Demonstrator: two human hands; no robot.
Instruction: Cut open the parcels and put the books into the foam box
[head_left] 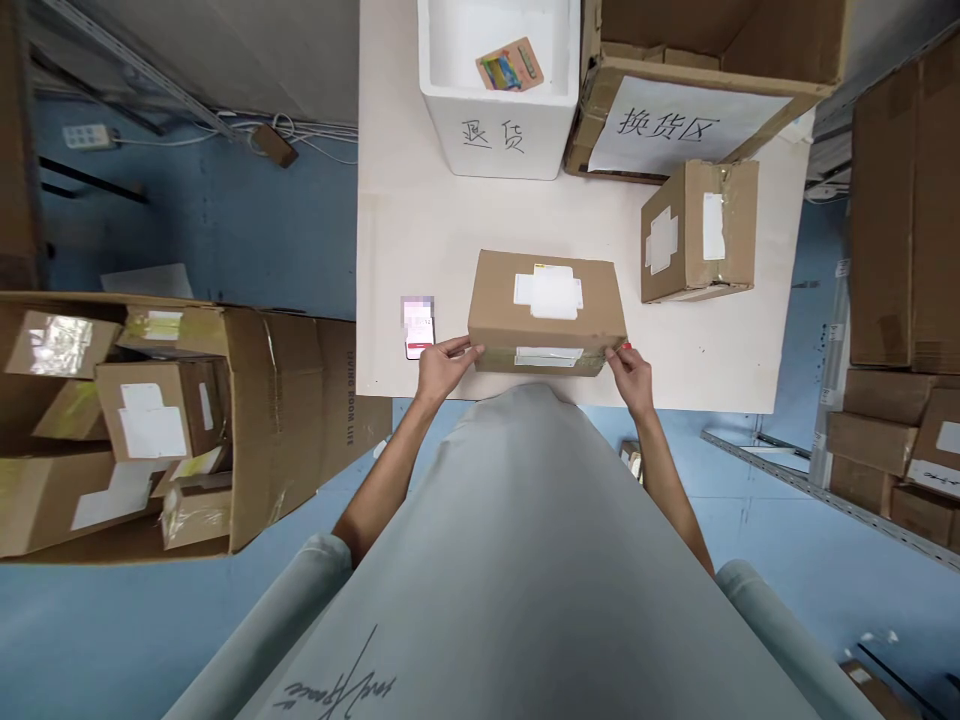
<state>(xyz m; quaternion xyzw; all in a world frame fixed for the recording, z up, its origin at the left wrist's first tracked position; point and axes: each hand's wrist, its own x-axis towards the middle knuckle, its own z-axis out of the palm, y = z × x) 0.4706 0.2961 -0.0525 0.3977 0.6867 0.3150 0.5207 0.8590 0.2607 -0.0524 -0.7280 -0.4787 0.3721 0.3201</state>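
A taped cardboard box (pixel 495 285) lies near the front edge of the table, with white labels on its top and front side. My left hand (pixel 442 370) grips its front left corner between fingers and thumb. At the front right corner is my right hand (pixel 632 378), its fingers closed on a small red object (pixel 627 346) whose kind is mostly hidden; the fingertips touch the box. To the left of my left hand, a phone (pixel 419 330) with a lit screen lies on the table.
Behind stand a white foam bin (pixel 504 165) with a colourful card (pixel 510 66) inside and a large open carton (pixel 600 120) with a paper sign. Another labelled box (pixel 701 235) sits at right. A big carton of parcels (pixel 255 430) is on the left; stacked boxes (pixel 874 440) stand right.
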